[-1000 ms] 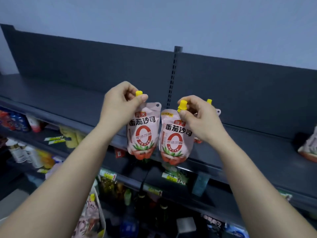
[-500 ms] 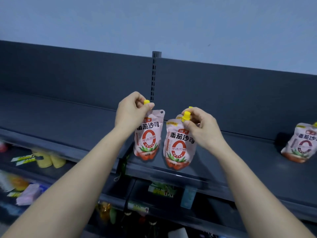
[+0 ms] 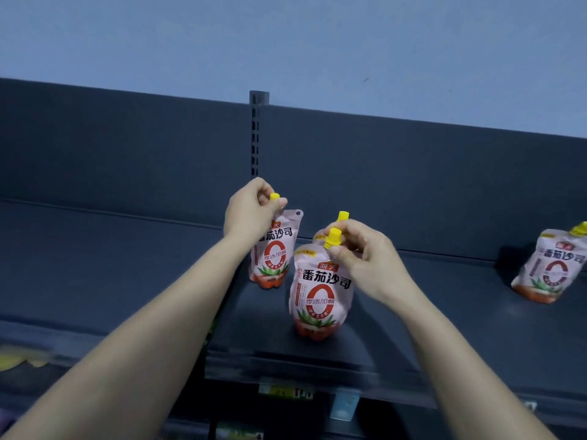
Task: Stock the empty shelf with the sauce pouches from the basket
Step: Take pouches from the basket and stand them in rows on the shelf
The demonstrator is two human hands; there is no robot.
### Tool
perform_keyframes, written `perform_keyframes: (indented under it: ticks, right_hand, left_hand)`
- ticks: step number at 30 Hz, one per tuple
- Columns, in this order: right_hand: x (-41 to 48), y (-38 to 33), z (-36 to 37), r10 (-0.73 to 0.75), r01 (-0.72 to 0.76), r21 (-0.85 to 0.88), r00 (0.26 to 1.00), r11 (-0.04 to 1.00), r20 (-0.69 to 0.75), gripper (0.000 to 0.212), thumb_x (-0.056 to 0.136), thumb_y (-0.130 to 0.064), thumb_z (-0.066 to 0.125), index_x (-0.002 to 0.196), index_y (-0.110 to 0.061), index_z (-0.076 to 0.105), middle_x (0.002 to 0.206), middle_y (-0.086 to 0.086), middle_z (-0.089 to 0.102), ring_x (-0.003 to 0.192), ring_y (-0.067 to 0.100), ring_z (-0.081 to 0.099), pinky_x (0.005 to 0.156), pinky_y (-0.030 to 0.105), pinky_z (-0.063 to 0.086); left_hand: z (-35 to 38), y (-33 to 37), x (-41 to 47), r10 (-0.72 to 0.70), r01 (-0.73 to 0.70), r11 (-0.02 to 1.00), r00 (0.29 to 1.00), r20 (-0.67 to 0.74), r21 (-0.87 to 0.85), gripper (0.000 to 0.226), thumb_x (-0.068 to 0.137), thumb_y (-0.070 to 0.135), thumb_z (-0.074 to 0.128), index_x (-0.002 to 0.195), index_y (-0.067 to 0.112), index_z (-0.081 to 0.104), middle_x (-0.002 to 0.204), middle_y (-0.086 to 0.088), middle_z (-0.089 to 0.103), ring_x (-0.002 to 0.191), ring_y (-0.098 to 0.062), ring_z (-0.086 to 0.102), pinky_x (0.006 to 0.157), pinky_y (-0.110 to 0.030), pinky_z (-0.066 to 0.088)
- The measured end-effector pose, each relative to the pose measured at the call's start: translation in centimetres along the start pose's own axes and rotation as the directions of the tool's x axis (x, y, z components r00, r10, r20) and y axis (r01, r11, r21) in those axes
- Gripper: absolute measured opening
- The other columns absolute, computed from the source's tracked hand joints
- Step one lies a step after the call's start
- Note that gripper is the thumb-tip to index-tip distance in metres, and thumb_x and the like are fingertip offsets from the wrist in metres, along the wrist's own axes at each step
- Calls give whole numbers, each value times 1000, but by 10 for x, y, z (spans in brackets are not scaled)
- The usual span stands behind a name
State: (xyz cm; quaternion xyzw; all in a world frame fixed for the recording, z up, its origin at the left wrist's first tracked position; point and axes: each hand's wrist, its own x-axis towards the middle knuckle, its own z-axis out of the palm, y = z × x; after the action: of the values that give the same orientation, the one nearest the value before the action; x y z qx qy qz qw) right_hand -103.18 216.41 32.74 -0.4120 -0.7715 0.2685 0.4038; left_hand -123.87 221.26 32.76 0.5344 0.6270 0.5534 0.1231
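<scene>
The dark grey top shelf [image 3: 444,328] carries one pink tomato-sauce pouch [image 3: 552,265] with a yellow cap, standing at the far right. My left hand [image 3: 251,211] pinches the yellow cap of a second pouch [image 3: 273,258], upright over the shelf near the back panel. My right hand [image 3: 365,258] grips the cap of a nearer pouch [image 3: 320,296], whose base is down at the shelf surface. Another yellow cap [image 3: 343,215] sticks up behind that hand; the pouch below it is mostly hidden. The basket is out of view.
A slotted upright post [image 3: 255,134] splits the back panel just behind my left hand. The left shelf section [image 3: 95,265] is bare. Below the shelf's front edge, price tags [image 3: 286,392] and stocked lower shelves show dimly.
Both hands have carried their pouches forward and down from in front of the shelf edge to over the shelf. The view has shifted, bringing the right-hand pouch fully into sight.
</scene>
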Motion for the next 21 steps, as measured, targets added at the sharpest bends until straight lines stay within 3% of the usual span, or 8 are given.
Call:
perform_keyframes:
  ticks: [5, 10, 13, 15, 17, 21]
  right_hand:
    - [3, 6, 3, 6, -5, -1, 1000, 1000, 18, 20, 88, -6, 59, 98, -22, 66, 93, 8, 69, 88, 29, 63, 80, 48, 52]
    - [7, 6, 3, -17, 18, -22, 998, 1000, 57, 17, 89, -7, 60, 98, -20, 65, 84, 2, 65, 80, 22, 61, 76, 38, 52]
    - [7, 4, 0, -41, 47, -49, 993, 998, 108, 17, 89, -7, 59, 97, -21, 64, 82, 2, 64, 78, 20, 60, 76, 40, 52]
    - [6, 3, -4, -56, 63, -43, 988, 997, 145, 18, 88, -6, 59, 98, -20, 65, 85, 5, 65, 81, 22, 60, 78, 44, 52]
    - [5, 3, -11, -63, 67, -22, 983, 997, 172, 20, 88, -6, 58, 100, -20, 65, 89, 7, 66, 84, 26, 61, 79, 47, 52]
    - [4, 3, -31, -62, 56, 38, 984, 998, 169, 21, 89, -5, 59, 101, -20, 67, 89, 5, 68, 85, 23, 63, 81, 41, 53]
  left_hand:
    - [24, -9, 14, 2, 3, 998, 998, 66, -64, 16, 81, 27, 70, 80, 18, 57, 72, 4, 58, 68, -14, 55, 68, -40, 52]
    - [32, -10, 18, 7, 7, 995, 990, 138, -102, 17, 80, 25, 73, 83, 17, 58, 71, 7, 57, 65, -8, 54, 68, -33, 50]
    - [25, -18, 18, -11, 35, 996, 959, 282, -80, 23, 75, 25, 77, 89, 19, 59, 88, 2, 66, 82, -13, 65, 77, -34, 53]
    - [20, -26, 16, -51, 39, 998, 945, 324, 44, 25, 75, 20, 77, 94, 18, 61, 99, 1, 68, 93, -16, 64, 77, -32, 52]
    - [19, -32, 13, -89, 44, 985, 959, 271, 168, 15, 80, 14, 72, 91, 18, 63, 96, 0, 68, 89, -17, 62, 68, -30, 49]
    - [29, -31, 15, -82, 55, 982, 987, 140, 182, 9, 81, 9, 68, 84, 17, 70, 90, -2, 70, 85, -20, 64, 72, -34, 52]
